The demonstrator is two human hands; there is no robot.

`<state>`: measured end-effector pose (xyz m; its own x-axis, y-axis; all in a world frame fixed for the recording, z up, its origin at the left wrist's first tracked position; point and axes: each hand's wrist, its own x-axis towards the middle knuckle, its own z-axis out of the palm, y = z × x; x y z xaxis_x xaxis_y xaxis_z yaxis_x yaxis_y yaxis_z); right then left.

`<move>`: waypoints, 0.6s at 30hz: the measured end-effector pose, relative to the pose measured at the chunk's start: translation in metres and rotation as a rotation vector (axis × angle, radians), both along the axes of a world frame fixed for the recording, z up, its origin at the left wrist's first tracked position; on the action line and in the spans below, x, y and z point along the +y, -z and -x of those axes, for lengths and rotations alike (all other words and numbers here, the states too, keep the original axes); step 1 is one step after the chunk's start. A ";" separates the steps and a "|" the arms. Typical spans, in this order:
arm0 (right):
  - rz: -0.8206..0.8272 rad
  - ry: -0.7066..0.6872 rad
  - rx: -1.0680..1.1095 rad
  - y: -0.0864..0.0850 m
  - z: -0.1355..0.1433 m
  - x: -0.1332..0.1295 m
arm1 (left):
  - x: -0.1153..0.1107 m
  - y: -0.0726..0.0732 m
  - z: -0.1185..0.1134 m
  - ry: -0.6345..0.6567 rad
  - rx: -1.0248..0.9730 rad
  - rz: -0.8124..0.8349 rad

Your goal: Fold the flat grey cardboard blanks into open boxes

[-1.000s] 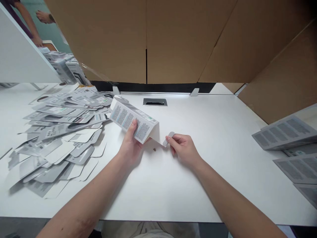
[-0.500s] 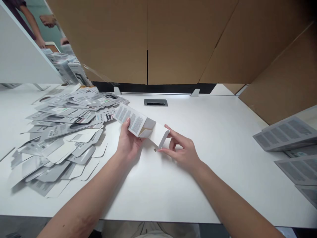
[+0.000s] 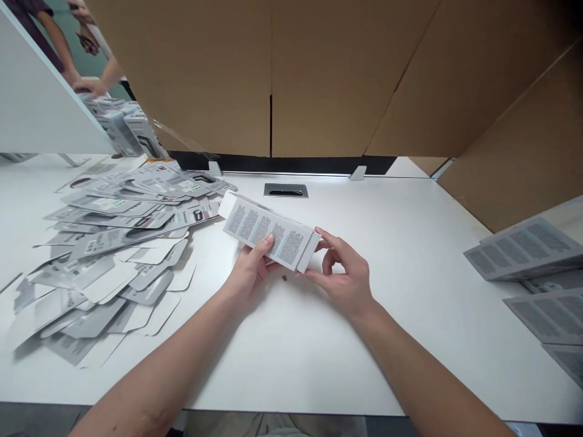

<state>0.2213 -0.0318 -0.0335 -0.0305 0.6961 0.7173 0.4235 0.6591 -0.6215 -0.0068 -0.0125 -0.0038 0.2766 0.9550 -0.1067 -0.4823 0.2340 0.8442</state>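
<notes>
A small white carton [image 3: 268,233] with columns of fine grey print is held above the middle of the white table [image 3: 291,358]. My left hand [image 3: 252,267] is closed round its lower side, the thumb lying on the printed face. My right hand [image 3: 341,270] pinches the flap at the carton's right end between thumb and fingertips. That flap is nearly flush with the end. At the carton's left end a plain white flap sticks out.
Many flat grey-and-white cartons [image 3: 122,243] lie heaped on the left. Printed cartons [image 3: 528,243] stand at the right edge. Brown cardboard [image 3: 328,79] rises behind the table. People's arms show at the upper left, beside stacked packages [image 3: 122,127].
The end flap by my right hand has folded down towards the carton. The carton has turned its printed face up, and its left-end flap now shows. My left hand has shifted right.
</notes>
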 end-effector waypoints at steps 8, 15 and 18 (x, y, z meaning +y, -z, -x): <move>-0.032 0.007 -0.059 0.004 -0.001 -0.001 | 0.003 0.006 0.001 -0.028 0.023 0.012; 0.018 0.083 -0.079 0.006 0.000 -0.004 | 0.001 0.006 0.002 -0.027 0.019 -0.031; -0.028 0.079 -0.104 0.004 0.001 -0.004 | 0.001 0.007 0.002 -0.046 0.044 -0.058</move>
<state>0.2202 -0.0353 -0.0374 -0.0518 0.6792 0.7321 0.5360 0.6375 -0.5535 -0.0083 -0.0111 -0.0108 0.2287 0.9715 -0.0622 -0.4537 0.1630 0.8761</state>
